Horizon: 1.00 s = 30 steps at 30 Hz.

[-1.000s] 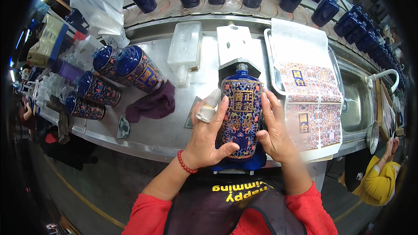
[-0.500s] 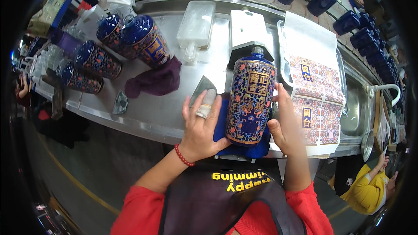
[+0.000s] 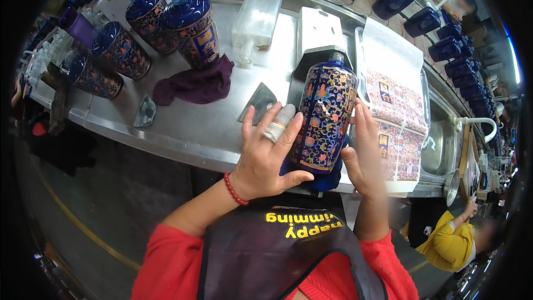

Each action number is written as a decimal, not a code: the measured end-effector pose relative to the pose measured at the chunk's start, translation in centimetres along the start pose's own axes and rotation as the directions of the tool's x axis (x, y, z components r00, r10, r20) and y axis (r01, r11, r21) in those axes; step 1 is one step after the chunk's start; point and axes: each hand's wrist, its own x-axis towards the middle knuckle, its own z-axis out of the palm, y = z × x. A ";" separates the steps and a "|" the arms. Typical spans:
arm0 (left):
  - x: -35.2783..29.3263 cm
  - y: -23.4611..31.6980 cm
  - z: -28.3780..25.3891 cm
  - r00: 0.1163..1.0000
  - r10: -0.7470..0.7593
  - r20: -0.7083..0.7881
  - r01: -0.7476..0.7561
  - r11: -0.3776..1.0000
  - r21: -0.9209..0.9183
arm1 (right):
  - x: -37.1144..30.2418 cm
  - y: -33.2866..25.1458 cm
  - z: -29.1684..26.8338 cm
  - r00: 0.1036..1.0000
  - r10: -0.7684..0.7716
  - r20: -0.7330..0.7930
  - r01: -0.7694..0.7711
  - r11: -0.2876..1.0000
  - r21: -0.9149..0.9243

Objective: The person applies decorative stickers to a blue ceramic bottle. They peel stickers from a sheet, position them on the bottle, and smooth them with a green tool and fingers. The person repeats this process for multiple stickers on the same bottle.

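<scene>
In front of me a dark blue bottle (image 3: pixel 326 119) with a colourful floral wrap and a bare glass neck leans back, its neck by a black angular support (image 3: pixel 317 55). Blue cloth (image 3: pixel 327 182) lies under its base. My left hand (image 3: pixel 265 158) is at its left side, fingers spread, with the thumb near the base; a pale cover wraps one finger. Along the right edge, my right hand (image 3: pixel 365 153) rests with fingers stretched out against the bottle, their tips partly hidden. Both hands are open. A grey flat scraper (image 3: pixel 258 103) lies just beyond my left fingers.
Several wrapped bottles (image 3: pixel 191 33) stand at left beside a purple cloth (image 3: pixel 194 84) and another scraper (image 3: pixel 145 112). A clear bottle-shaped block (image 3: pixel 256 22) lies behind. Patterned label sheets (image 3: pixel 397 128) fill a tray at right, before a sink (image 3: pixel 438 153). Plain blue bottles (image 3: pixel 395 0) line the conveyor.
The bottle has turned about its length: the lettered panel has moved to the right edge, and floral pattern faces me. My hands stay beside it. The whole view has shifted slightly.
</scene>
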 end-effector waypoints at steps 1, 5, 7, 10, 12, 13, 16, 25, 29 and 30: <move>0.1 0.0 0.0 0.999 -0.038 -0.008 0.037 0.992 -0.117 | 0.1 -0.2 0.0 1.000 0.003 0.017 -0.003 1.000 -0.012; 0.7 0.4 0.6 0.996 -0.092 -0.012 0.089 0.985 -0.146 | 0.3 -0.7 -0.2 0.999 0.003 0.048 0.002 0.995 -0.098; 0.8 0.8 0.9 0.997 -0.078 -0.010 0.076 0.990 -0.117 | 0.4 -0.8 -0.2 0.998 0.012 0.066 -0.003 0.991 -0.132; 0.7 1.0 1.0 0.996 -0.087 -0.008 0.086 0.989 -0.123 | 0.5 -0.8 -0.1 0.998 -0.030 0.059 0.036 0.994 -0.103; 0.5 0.9 1.0 0.996 -0.088 -0.007 0.086 0.988 -0.131 | 0.6 -1.0 -0.1 0.998 -0.032 0.056 0.037 0.995 -0.090; 0.4 0.9 1.0 0.996 -0.087 -0.005 0.085 0.987 -0.134 | 0.6 -1.1 -0.1 0.998 -0.032 0.061 0.036 0.997 -0.067; 0.2 0.9 1.0 0.996 -0.088 -0.002 0.086 0.985 -0.149 | 0.7 -1.8 -0.7 0.995 -0.013 0.103 0.031 0.985 -0.172; 1.7 0.4 1.0 0.996 -0.091 0.012 0.092 0.980 -0.177 | 3.4 -2.1 -2.1 0.995 0.064 0.072 -0.037 0.944 -0.329; 2.0 0.5 1.1 0.996 -0.086 -0.004 0.085 0.982 -0.169 | 3.8 -2.0 -2.0 0.988 0.101 0.115 -0.063 0.953 -0.298; 2.0 0.6 1.1 0.996 -0.088 -0.001 0.087 0.982 -0.168 | 3.7 -2.1 -2.0 0.987 0.105 0.119 -0.068 0.956 -0.285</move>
